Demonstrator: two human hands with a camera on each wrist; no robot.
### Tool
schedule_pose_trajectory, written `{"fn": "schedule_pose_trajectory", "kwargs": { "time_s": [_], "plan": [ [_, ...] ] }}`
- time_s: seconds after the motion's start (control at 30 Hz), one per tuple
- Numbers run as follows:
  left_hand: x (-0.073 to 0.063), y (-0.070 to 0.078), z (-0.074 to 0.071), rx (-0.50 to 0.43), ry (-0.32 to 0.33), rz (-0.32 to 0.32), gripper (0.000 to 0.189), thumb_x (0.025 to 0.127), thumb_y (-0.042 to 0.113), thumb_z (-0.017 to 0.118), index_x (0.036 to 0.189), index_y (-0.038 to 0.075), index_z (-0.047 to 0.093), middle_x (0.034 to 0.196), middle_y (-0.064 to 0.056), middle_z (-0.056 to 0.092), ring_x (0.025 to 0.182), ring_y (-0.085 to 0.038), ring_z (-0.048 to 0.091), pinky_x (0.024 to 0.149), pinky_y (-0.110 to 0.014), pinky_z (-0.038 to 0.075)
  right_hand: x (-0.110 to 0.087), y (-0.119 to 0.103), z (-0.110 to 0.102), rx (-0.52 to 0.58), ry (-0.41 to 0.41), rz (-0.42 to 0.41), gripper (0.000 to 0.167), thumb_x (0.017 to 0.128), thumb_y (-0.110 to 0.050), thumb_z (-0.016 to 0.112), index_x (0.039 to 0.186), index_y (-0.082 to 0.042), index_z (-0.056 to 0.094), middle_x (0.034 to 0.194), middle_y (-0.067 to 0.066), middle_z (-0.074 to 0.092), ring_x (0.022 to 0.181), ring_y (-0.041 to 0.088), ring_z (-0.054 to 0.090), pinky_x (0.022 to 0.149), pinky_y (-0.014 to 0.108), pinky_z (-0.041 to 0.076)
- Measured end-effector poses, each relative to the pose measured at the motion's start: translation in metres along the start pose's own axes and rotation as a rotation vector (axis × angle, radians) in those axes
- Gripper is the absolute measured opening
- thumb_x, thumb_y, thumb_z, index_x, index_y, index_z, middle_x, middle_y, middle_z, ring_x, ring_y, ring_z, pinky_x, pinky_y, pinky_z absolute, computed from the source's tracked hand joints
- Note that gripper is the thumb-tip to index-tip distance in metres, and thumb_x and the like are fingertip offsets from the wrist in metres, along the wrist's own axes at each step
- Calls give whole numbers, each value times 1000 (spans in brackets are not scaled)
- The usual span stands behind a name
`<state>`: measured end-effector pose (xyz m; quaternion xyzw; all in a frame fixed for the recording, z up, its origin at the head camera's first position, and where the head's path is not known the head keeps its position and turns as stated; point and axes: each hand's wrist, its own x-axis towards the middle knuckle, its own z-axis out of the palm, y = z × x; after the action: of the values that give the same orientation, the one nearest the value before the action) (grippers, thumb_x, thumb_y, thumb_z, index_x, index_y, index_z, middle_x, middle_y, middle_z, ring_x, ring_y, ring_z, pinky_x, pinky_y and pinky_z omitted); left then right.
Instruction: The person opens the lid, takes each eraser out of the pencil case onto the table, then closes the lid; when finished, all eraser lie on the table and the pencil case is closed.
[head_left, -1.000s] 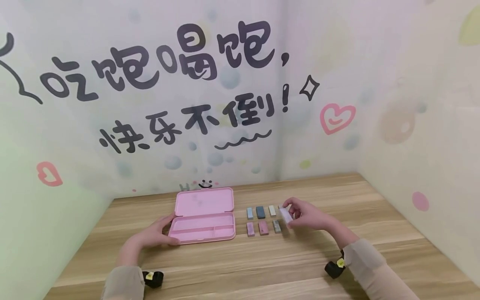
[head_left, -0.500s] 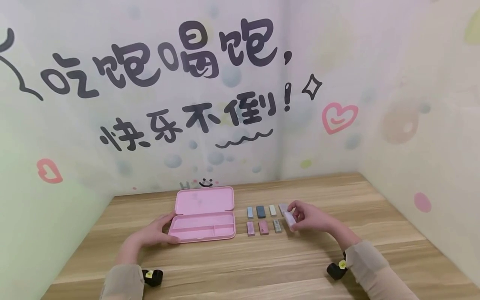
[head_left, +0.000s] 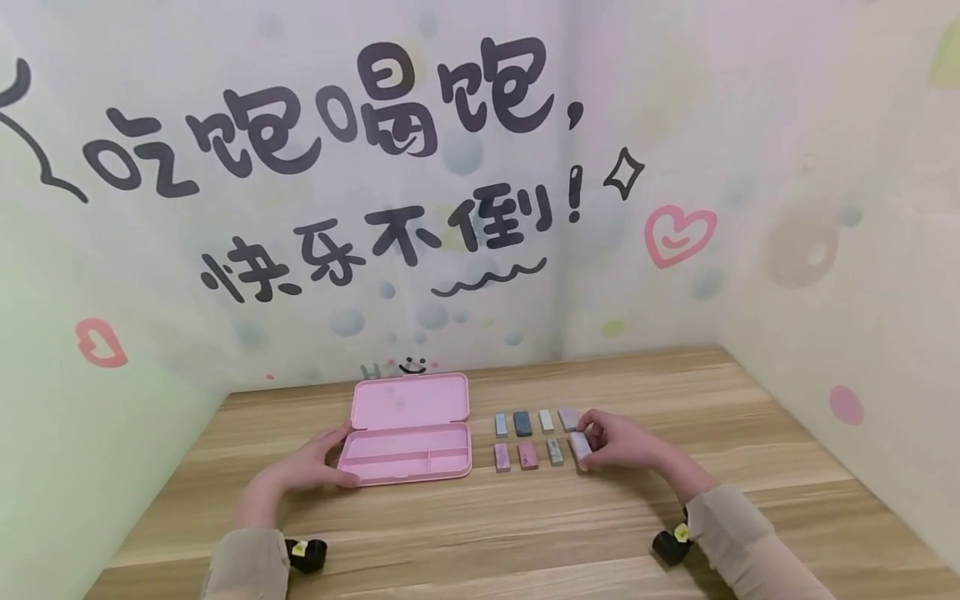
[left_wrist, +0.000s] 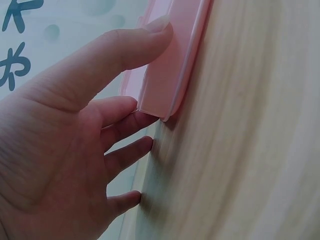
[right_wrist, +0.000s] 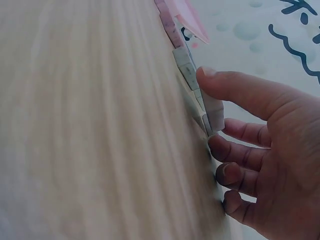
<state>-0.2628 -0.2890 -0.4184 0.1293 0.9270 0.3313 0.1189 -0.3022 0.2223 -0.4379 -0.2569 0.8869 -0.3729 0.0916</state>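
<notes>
My left hand [head_left: 306, 465] holds the left end of an open pink pencil case [head_left: 408, 402], thumb at its front corner and fingers along the side. In the left wrist view the thumb lies over the case's wall [left_wrist: 167, 82]. My right hand [head_left: 621, 440] pinches a pale lilac eraser [head_left: 580, 448] between thumb and fingers, close over the table at the right end of the front row. Beside it in that row lie a grey eraser [head_left: 555, 452], a pink one [head_left: 528, 455] and a purple one [head_left: 502, 457].
The back row has a light blue eraser [head_left: 501, 425], a dark blue one [head_left: 522, 423], a cream one [head_left: 546, 420] and a greyish-lilac one [head_left: 567, 418]. The wooden table [head_left: 480, 542] meets printed walls [head_left: 300, 350] behind and at both sides.
The right hand has moved slightly right and down with the lilac eraser, uncovering the greyish-lilac eraser behind it. The left hand stays at the pencil case.
</notes>
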Motion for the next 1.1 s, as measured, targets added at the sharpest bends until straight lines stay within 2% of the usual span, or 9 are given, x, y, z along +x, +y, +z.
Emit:
{"fn": "schedule_pose_trajectory", "kwargs": {
  "time_s": [0.2, 0.6, 1.1],
  "plan": [
    [1, -2, 0, 9, 1, 10, 105, 76, 40, 80, 152, -2, 20, 151, -33, 21, 135, -52, 21, 104, -68, 23, -1, 1, 2, -22, 0, 7, 47, 75, -21, 83, 108, -4, 53, 81, 3, 55, 73, 14, 50, 62, 26, 42],
    [0, 0, 1, -4, 6, -23, 105, 75, 40, 81, 153, 2, 22, 152, -30, 20, 137, -50, 20, 105, -67, 22, 0, 2, 3, -13, -4, -9, 49, 74, -19, 83, 108, -1, 52, 80, 4, 53, 72, 15, 48, 61, 26, 40],
    [0, 1, 0, -4, -1, -14, 104, 75, 38, 81, 152, 0, 22, 151, -31, 21, 136, -50, 21, 104, -67, 23, 0, 0, 3, -48, -1, -2, 51, 73, -20, 83, 109, 0, 53, 78, 2, 52, 71, 15, 48, 61, 26, 39]
  ]
}}
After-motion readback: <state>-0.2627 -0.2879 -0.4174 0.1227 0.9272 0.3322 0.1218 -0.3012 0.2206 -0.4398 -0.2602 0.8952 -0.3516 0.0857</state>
